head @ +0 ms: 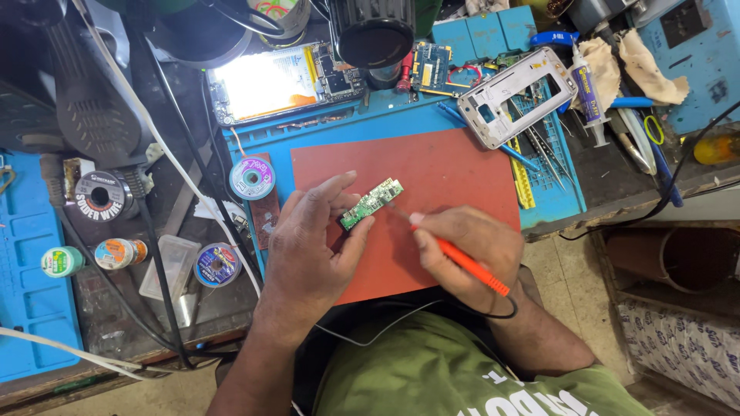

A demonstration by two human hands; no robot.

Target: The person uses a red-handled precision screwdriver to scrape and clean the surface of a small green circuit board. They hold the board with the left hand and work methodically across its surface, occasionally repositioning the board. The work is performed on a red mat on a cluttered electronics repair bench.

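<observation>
My left hand (312, 246) pinches a small green circuit board (372, 202) between thumb and fingers, holding it just above a red work mat (455, 173). My right hand (470, 250) grips an orange-handled probe (462, 262) like a pen. Its thin metal tip touches the board's lower right edge. A black cable runs from the probe's rear end toward my lap.
Behind the red mat lie an opened phone with a bright screen (266, 81), a silver phone frame (516, 96), tweezers (539, 150) and a syringe tube (590, 96) on a blue mat (354, 123). Solder wire spools (252, 177) and small jars (116, 253) sit at left. A microscope lens (375, 31) hangs above.
</observation>
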